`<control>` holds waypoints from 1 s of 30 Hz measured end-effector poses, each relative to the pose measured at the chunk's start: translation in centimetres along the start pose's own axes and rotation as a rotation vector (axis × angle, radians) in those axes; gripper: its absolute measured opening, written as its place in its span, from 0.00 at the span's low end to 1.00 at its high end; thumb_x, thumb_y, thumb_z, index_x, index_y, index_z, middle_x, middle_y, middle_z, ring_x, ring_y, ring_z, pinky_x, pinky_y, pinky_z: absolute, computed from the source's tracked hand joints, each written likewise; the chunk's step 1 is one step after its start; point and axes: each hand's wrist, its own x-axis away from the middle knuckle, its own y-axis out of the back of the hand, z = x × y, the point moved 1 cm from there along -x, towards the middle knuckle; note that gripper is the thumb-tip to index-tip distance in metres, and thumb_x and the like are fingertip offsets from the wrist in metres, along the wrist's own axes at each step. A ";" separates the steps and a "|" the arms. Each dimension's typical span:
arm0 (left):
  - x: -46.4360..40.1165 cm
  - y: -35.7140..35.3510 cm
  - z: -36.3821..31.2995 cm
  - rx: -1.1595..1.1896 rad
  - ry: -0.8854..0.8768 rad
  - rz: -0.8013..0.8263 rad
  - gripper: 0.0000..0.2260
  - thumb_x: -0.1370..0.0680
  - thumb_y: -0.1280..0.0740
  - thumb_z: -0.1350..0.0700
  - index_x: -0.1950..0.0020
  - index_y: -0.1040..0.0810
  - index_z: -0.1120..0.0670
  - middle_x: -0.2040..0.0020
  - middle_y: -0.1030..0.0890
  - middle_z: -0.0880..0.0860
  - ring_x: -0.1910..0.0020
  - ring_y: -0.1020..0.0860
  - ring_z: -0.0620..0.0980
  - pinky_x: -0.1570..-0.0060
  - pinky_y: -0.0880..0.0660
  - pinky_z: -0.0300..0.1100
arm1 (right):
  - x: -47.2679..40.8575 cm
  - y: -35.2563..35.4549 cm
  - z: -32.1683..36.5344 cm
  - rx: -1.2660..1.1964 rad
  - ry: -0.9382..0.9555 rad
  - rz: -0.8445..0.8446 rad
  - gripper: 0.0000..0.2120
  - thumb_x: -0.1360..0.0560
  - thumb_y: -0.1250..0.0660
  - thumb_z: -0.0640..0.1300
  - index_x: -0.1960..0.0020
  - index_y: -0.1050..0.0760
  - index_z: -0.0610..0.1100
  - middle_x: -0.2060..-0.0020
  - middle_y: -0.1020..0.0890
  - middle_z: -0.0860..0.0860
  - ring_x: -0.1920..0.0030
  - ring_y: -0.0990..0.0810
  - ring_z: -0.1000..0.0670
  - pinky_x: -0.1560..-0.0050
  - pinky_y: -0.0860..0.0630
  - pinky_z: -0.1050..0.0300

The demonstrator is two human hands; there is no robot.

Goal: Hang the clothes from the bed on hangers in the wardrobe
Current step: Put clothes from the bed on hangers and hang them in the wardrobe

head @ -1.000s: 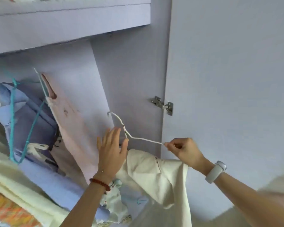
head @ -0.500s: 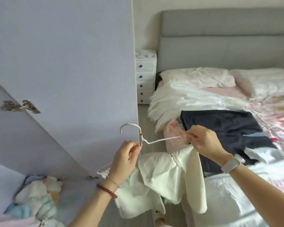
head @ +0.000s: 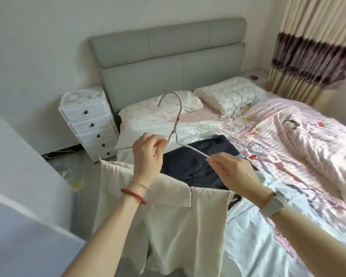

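A white wire hanger [head: 177,120] is held up over the bed's near edge, hook upward. My left hand [head: 148,156] pinches it just under the neck and my right hand [head: 234,172] grips its right arm. A cream garment [head: 174,218] drapes over the hanger's lower bar and hangs below both wrists. On the bed [head: 300,140] lie a dark navy garment [head: 196,162], a white lacy garment [head: 200,126] and a white garment [head: 254,226] at the near edge. The wardrobe's door [head: 18,196] shows at the left edge; its inside is out of view.
Several loose wire hangers [head: 246,136] lie on the pink cover. Two pillows [head: 230,92] rest against the grey headboard. A white drawer unit [head: 90,124] stands left of the bed, with clutter on the floor [head: 68,168] beside it. Curtains [head: 312,48] hang at the far right.
The view has swung from the wardrobe's inside round to the bed. Both hands keep hold of the hanger with the cream garment, now carried over the bed's edge.
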 end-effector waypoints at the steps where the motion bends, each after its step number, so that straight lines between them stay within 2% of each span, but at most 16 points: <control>1: -1.5 -0.9 0.0 -0.008 -0.016 -0.011 0.14 0.25 0.39 0.51 0.59 0.21 0.61 0.62 0.24 0.52 0.63 0.25 0.53 0.56 0.27 0.60 | -0.7 -0.2 -0.5 -0.008 -0.012 -0.046 0.14 0.24 0.43 0.48 0.53 0.21 0.43 0.62 0.18 0.52 0.64 0.24 0.53 0.72 0.31 0.65; 3: -4.0 -2.6 -0.1 -0.031 -0.039 -0.035 0.13 0.25 0.39 0.52 0.59 0.21 0.60 0.61 0.22 0.55 0.62 0.25 0.54 0.55 0.27 0.62 | -2.3 -0.3 -1.4 -0.017 -0.076 -0.142 0.15 0.23 0.44 0.47 0.48 0.21 0.42 0.59 0.17 0.52 0.61 0.22 0.53 0.70 0.29 0.63; 4: -5.1 -3.4 -0.2 -0.044 -0.037 -0.047 0.13 0.25 0.39 0.52 0.59 0.21 0.59 0.60 0.22 0.54 0.60 0.25 0.51 0.53 0.28 0.61 | -3.0 -0.2 -2.0 -0.027 -0.120 -0.181 0.16 0.23 0.45 0.47 0.48 0.21 0.42 0.60 0.18 0.54 0.60 0.23 0.54 0.69 0.31 0.64; 7: -8.0 -6.4 -1.1 -0.077 -0.027 -0.056 0.14 0.25 0.40 0.50 0.59 0.20 0.58 0.60 0.23 0.51 0.58 0.30 0.45 0.47 0.32 0.58 | -4.6 0.6 -4.3 -0.074 -0.240 -0.259 0.14 0.24 0.43 0.47 0.50 0.23 0.41 0.71 0.26 0.59 0.67 0.27 0.58 0.70 0.39 0.65; 9: -9.4 -8.9 -1.7 -0.084 -0.061 -0.038 0.14 0.25 0.39 0.50 0.58 0.19 0.57 0.60 0.21 0.52 0.57 0.29 0.45 0.48 0.32 0.55 | -4.8 1.2 -6.4 -0.095 -0.346 -0.272 0.08 0.24 0.40 0.42 0.51 0.23 0.40 0.75 0.29 0.57 0.72 0.30 0.56 0.70 0.36 0.59; 11: -10.3 -11.9 -2.2 -0.063 -0.091 0.018 0.14 0.25 0.41 0.50 0.53 0.18 0.55 0.54 0.20 0.53 0.52 0.26 0.48 0.46 0.31 0.53 | -4.5 1.9 -8.7 -0.105 -0.464 -0.275 0.05 0.24 0.38 0.38 0.51 0.24 0.39 0.75 0.26 0.50 0.74 0.31 0.53 0.67 0.33 0.54; 13: -10.2 -15.2 -2.3 -0.052 -0.088 0.122 0.19 0.26 0.44 0.51 0.41 0.22 0.55 0.42 0.23 0.56 0.40 0.29 0.50 0.39 0.34 0.52 | -4.4 2.4 -11.1 -0.127 -0.552 -0.306 0.05 0.24 0.38 0.36 0.52 0.24 0.38 0.72 0.23 0.42 0.73 0.29 0.43 0.66 0.32 0.51; 15: -9.0 -18.5 -1.7 -0.078 -0.027 0.264 0.24 0.26 0.46 0.48 0.32 0.30 0.54 0.32 0.31 0.57 0.31 0.35 0.53 0.33 0.40 0.52 | -4.6 2.9 -13.9 -0.136 -0.638 -0.346 0.05 0.24 0.39 0.36 0.52 0.24 0.38 0.72 0.24 0.43 0.73 0.31 0.44 0.66 0.33 0.51; 17: -7.3 -21.6 -0.2 -0.126 0.085 0.434 0.24 0.23 0.43 0.48 0.28 0.37 0.52 0.27 0.39 0.54 0.27 0.43 0.52 0.30 0.44 0.55 | -5.0 3.2 -16.9 -0.104 -0.712 -0.399 0.05 0.24 0.39 0.37 0.52 0.24 0.38 0.73 0.25 0.47 0.72 0.31 0.45 0.66 0.34 0.52; 18: -6.5 -23.1 0.8 -0.159 0.138 0.528 0.24 0.22 0.42 0.49 0.26 0.41 0.50 0.25 0.44 0.53 0.26 0.47 0.51 0.30 0.48 0.57 | -5.1 3.2 -18.5 -0.083 -0.743 -0.426 0.06 0.24 0.38 0.37 0.51 0.24 0.37 0.72 0.24 0.46 0.71 0.30 0.45 0.65 0.33 0.52; 21: -4.4 -27.7 3.8 -0.253 0.223 0.763 0.28 0.21 0.41 0.48 0.24 0.49 0.46 0.23 0.54 0.50 0.25 0.54 0.53 0.30 0.54 0.60 | -5.3 2.4 -23.7 -0.019 -0.815 -0.447 0.06 0.24 0.38 0.37 0.51 0.23 0.36 0.65 0.19 0.40 0.66 0.25 0.42 0.63 0.29 0.48; 24: -2.5 -32.6 7.3 -0.350 0.228 0.927 0.30 0.22 0.43 0.43 0.24 0.53 0.44 0.23 0.58 0.50 0.25 0.57 0.56 0.31 0.55 0.63 | -4.2 -0.5 -30.0 0.039 -0.981 -0.378 0.08 0.24 0.38 0.40 0.49 0.22 0.39 0.62 0.19 0.41 0.62 0.23 0.41 0.61 0.30 0.50; 27: -0.1 -37.1 11.2 -0.475 0.180 1.040 0.34 0.29 0.54 0.32 0.25 0.58 0.41 0.24 0.62 0.50 0.26 0.62 0.57 0.33 0.58 0.66 | -1.4 -4.5 -36.5 0.062 -1.185 -0.314 0.09 0.25 0.38 0.43 0.49 0.21 0.42 0.57 0.18 0.43 0.55 0.21 0.43 0.56 0.29 0.53; 29: 1.7 -39.7 13.9 -0.540 0.128 1.085 0.38 0.36 0.62 0.31 0.27 0.64 0.40 0.25 0.66 0.49 0.27 0.65 0.57 0.35 0.62 0.68 | 0.7 -7.0 -40.2 0.092 -1.281 -0.267 0.10 0.25 0.38 0.44 0.49 0.21 0.43 0.54 0.18 0.43 0.53 0.21 0.43 0.55 0.29 0.53; 30: 2.6 -40.8 15.2 -0.560 0.108 1.092 0.38 0.36 0.62 0.31 0.28 0.65 0.40 0.26 0.65 0.49 0.26 0.64 0.58 0.35 0.62 0.69 | 1.7 -8.0 -41.8 0.120 -1.314 -0.244 0.10 0.25 0.39 0.45 0.49 0.22 0.44 0.54 0.18 0.44 0.53 0.21 0.43 0.56 0.29 0.54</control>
